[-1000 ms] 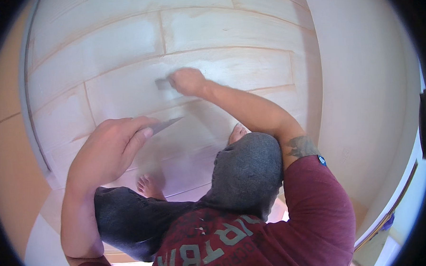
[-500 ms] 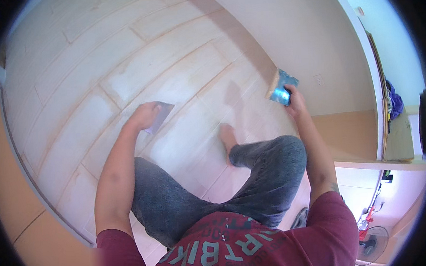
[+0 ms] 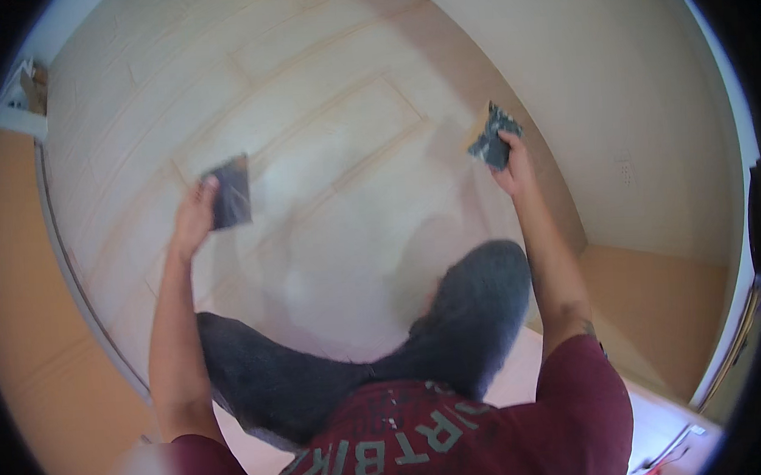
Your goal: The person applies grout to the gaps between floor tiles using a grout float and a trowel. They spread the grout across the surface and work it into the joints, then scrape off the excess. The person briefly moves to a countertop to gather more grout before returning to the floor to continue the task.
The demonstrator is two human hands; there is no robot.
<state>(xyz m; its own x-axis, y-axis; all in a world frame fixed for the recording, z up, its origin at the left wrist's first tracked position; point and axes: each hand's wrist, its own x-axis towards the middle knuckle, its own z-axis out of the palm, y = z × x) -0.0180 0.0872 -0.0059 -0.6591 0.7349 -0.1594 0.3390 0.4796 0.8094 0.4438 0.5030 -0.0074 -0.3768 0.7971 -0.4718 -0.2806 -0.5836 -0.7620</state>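
My left hand [image 3: 194, 217] is raised above the pale wooden floor [image 3: 324, 121] and holds a flat dark sheet of sandpaper [image 3: 231, 193] by its edge. My right hand [image 3: 513, 168] is lifted to the right near the wall and grips a crumpled dark piece of sandpaper [image 3: 494, 137]. I sit on the floor in dark grey trousers [image 3: 477, 310], with my right knee bent up between my arms.
A cream wall [image 3: 612, 100] rises on the right, close to my right hand. An orange-brown strip of floor [image 3: 28, 338] borders the pale planks on the left, and another lies at lower right [image 3: 647, 311]. Small objects sit in the far left corner [image 3: 30, 87].
Both hands have lifted off the floor. The left hand now holds the dark sheet up in the air, and the right hand has moved up toward the wall; the view has swung.
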